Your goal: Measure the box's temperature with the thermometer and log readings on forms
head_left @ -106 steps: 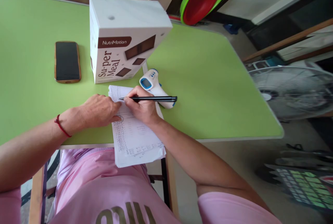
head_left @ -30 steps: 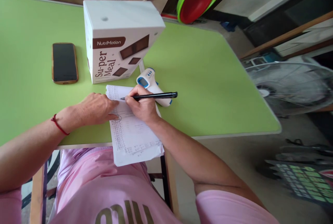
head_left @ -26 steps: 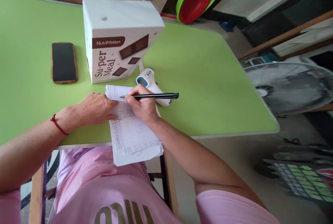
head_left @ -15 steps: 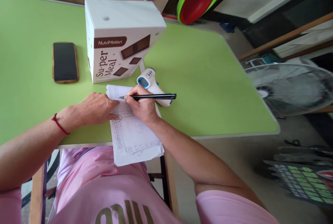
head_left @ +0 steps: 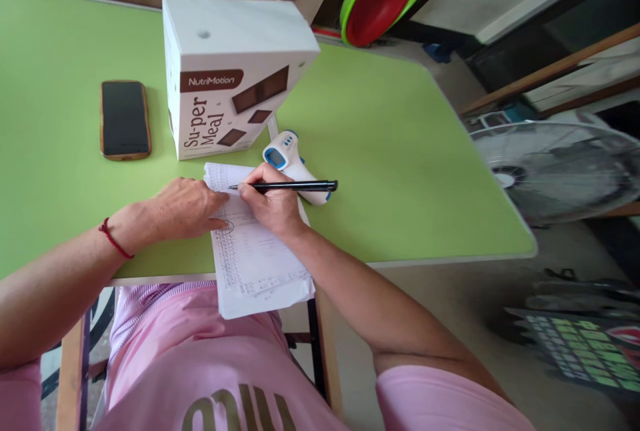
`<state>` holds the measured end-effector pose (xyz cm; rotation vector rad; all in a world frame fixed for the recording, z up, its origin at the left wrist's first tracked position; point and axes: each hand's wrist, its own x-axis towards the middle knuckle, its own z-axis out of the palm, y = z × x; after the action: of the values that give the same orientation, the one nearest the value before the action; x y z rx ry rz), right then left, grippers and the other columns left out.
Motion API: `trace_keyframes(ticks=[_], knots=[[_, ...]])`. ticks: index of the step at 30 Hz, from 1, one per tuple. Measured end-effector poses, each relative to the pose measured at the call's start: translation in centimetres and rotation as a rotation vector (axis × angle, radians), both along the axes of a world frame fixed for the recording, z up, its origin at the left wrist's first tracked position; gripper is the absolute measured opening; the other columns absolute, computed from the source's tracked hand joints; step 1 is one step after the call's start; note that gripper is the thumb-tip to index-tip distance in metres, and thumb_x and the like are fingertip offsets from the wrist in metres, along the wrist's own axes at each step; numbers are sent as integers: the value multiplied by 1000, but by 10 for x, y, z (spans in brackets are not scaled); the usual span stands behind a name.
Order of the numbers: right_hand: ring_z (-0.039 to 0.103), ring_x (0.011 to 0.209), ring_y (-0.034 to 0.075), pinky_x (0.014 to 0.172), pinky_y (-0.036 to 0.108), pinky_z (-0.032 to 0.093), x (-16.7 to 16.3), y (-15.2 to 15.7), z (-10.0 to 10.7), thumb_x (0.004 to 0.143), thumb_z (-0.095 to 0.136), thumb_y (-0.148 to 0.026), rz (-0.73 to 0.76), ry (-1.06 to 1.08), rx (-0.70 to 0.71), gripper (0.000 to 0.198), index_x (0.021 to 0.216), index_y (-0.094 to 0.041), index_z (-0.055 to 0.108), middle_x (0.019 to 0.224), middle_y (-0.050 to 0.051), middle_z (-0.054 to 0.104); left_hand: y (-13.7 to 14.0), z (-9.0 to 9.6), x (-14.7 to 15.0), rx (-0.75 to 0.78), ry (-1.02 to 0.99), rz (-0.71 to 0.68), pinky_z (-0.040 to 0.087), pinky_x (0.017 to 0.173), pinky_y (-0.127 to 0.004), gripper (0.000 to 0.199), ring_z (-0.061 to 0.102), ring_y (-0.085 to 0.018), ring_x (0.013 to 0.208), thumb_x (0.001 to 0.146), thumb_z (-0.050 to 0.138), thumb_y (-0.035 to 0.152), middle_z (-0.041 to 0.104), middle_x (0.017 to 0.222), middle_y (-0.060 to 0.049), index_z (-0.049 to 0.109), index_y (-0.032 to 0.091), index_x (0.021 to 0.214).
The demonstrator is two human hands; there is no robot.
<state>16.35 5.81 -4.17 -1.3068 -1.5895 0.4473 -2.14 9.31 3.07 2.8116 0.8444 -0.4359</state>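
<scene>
Gripped in my right hand (head_left: 274, 203) is a black pen (head_left: 305, 185), its tip at the upper part of a sheaf of white paper (head_left: 260, 251). Rows of small handwriting cover the sheets, and their lower end hangs over the table's front edge. My left hand (head_left: 187, 209) rests palm down at the left side of the paper, fingers extended and touching it, holding nothing. Just beyond my right hand lies a white and blue infrared thermometer (head_left: 294, 164). A white box (head_left: 210, 111) printed "Su-per Meal" stands behind the paper.
A smartphone (head_left: 125, 121) in a brown case lies left of the box on the green table (head_left: 395, 171). Beyond the table are a green and red basin (head_left: 383, 1) and a wire-caged fan (head_left: 560, 171). A printed bag (head_left: 580, 347) is low at the right.
</scene>
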Motion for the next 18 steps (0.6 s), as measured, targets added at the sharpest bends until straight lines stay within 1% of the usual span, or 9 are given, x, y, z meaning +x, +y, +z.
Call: trace_keyframes(ticks=[6, 13, 15, 18], knots=[[48, 55, 13, 55, 28, 42, 0, 0, 1, 81, 60, -22, 11, -11, -2, 16, 69, -25, 50, 60, -5, 55, 0, 2, 0, 2, 22, -17, 34, 54, -30, 35, 72, -27, 75, 98, 63, 41, 71, 72, -8, 68, 15, 121], [48, 55, 13, 55, 28, 43, 0, 0, 0, 81, 59, -23, 0, -12, 2, 15, 69, -25, 50, 60, -5, 55, 1, 1, 0, 12, -6, -9, 38, 55, -29, 32, 72, -26, 73, 96, 66, 40, 71, 72, -7, 70, 15, 115], [48, 56, 13, 55, 28, 44, 1, 0, -1, 82, 60, -24, -8, 4, 26, 15, 70, -25, 50, 61, -5, 55, 1, -1, -1, 8, -18, -4, 40, 56, -29, 33, 72, -26, 73, 96, 66, 39, 71, 73, -8, 70, 15, 117], [50, 57, 12, 54, 28, 44, 1, 0, -1, 85, 60, -29, -60, 62, 108, 13, 75, -25, 53, 64, -5, 57, 3, -3, -1, 0, -27, 2, 41, 58, -29, 38, 72, -25, 73, 95, 67, 38, 72, 73, -8, 68, 14, 125]])
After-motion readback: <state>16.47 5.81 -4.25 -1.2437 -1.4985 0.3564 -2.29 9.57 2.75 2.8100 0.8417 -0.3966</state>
